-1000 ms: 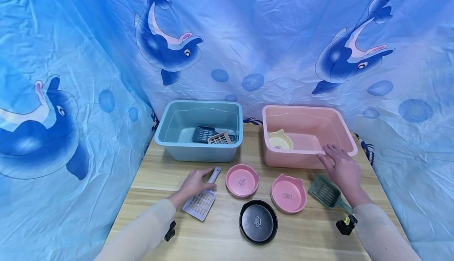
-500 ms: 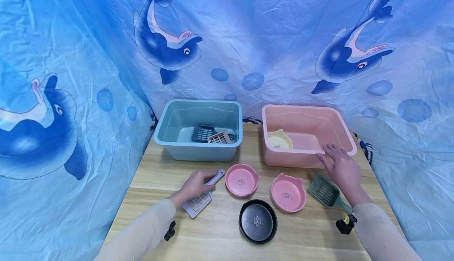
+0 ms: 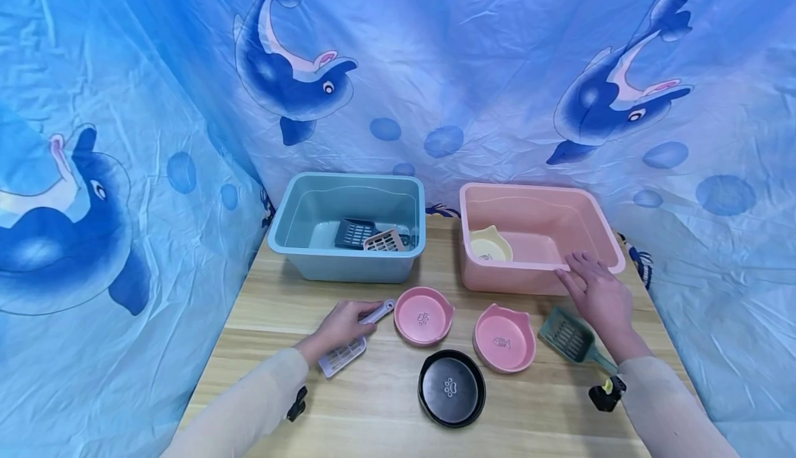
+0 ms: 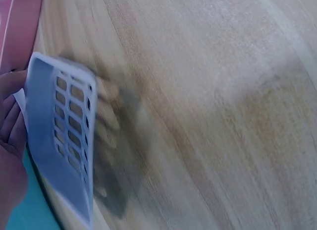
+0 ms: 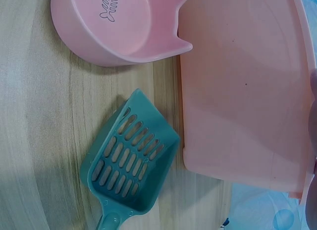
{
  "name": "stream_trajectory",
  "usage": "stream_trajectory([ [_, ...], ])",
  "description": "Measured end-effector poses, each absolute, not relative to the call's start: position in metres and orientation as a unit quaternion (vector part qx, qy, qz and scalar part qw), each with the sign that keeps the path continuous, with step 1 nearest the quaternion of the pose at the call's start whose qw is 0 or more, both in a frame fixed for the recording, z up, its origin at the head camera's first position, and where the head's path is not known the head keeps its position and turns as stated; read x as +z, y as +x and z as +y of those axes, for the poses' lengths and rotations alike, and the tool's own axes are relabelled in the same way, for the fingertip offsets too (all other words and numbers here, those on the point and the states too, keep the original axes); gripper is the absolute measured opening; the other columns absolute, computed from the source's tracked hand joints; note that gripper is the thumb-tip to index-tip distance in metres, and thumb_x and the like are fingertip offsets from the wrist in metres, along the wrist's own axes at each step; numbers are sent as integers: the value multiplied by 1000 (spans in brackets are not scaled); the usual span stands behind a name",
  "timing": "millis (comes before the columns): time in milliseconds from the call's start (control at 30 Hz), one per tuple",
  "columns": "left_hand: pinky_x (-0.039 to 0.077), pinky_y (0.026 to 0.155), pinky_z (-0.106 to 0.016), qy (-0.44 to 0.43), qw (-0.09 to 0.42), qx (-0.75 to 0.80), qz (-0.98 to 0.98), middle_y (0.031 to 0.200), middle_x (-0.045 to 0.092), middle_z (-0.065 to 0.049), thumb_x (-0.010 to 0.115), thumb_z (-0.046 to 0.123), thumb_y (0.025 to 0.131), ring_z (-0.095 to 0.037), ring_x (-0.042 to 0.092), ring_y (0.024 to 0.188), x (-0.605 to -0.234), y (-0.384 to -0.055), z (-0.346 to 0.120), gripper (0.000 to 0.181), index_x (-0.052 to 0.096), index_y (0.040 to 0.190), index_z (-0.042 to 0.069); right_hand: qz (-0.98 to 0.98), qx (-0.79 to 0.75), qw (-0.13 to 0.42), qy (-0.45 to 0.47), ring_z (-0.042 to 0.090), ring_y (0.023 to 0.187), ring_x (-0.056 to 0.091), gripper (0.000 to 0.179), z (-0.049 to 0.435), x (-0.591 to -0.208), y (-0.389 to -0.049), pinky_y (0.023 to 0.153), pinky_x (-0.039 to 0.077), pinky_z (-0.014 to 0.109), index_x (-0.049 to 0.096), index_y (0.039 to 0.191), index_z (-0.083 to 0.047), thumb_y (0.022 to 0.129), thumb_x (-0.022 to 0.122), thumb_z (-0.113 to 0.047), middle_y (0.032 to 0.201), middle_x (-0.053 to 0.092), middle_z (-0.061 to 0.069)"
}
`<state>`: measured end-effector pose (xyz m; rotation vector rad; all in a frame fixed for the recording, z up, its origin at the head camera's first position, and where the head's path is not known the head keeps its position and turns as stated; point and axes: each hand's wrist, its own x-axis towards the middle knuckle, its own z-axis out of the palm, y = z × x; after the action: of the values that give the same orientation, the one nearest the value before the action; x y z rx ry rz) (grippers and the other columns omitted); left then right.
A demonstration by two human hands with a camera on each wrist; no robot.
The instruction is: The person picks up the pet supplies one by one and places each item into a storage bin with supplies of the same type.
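My left hand (image 3: 345,323) grips the handle of a lavender litter scoop (image 3: 340,357). In the left wrist view the slotted scoop (image 4: 62,126) is tilted on edge, its shadow falling on the wood beside it. My right hand (image 3: 602,299) rests on the front rim of a pink litter box (image 3: 516,278), fingers over the edge. Below that hand lies a green litter scoop (image 5: 131,160), its handle toward the table's front. A round pink cat-eared bowl (image 3: 424,316) sits just right of the lavender scoop's handle end.
A blue litter box (image 3: 348,268) at back left holds a dark scoop (image 3: 356,233) and a beige scoop (image 3: 384,240). Inside the pink box is a pale yellow bowl (image 3: 491,244). Another pink bowl (image 3: 504,338) and a black bowl (image 3: 451,388) stand mid-table. A dolphin-print curtain (image 3: 385,43) surrounds the table.
My left hand has taken hold of the lavender scoop's handle and turned it, so the scoop tips and its handle end swings right. My right hand stays on the pink box's rim.
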<state>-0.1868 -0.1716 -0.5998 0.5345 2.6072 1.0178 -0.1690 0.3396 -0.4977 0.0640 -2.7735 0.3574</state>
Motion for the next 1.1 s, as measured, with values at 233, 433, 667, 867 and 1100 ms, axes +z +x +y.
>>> stream_trajectory([
  [233,58,107,-49,181,102,349,914,139,72,-9,82,16,94,-29,72,124,-588,-181,-176,51,68,143,16,-978,132,159,14,48,140,54,54,338,-496,-169,108,46,73,64,146,-4,103,72,-37,149,59,25],
  [433,62,99,-48,193,79,354,912,133,74,-12,82,12,94,-30,76,114,-568,-174,-179,50,69,142,13,-979,129,155,19,50,141,53,56,338,-495,-167,106,47,73,63,147,-4,105,69,-40,151,58,25],
  [667,62,101,-46,226,53,361,903,136,73,-9,83,12,95,-30,74,120,-531,-171,-176,53,68,145,18,-981,133,140,13,52,142,50,58,338,-492,-166,108,44,75,61,148,-4,106,67,-44,153,56,26],
  [867,62,98,-46,280,13,350,894,133,74,-11,82,11,95,-30,74,119,-493,-173,-175,51,69,144,16,-979,139,146,16,53,140,52,57,339,-493,-164,105,46,76,63,146,-3,105,70,-41,151,58,26],
  [1100,67,82,-35,315,-16,327,891,131,75,-14,82,13,96,-21,78,96,-437,-185,-177,51,69,144,20,-978,138,157,17,53,138,54,55,338,-494,-163,103,47,76,65,144,-3,103,72,-41,148,60,26],
])
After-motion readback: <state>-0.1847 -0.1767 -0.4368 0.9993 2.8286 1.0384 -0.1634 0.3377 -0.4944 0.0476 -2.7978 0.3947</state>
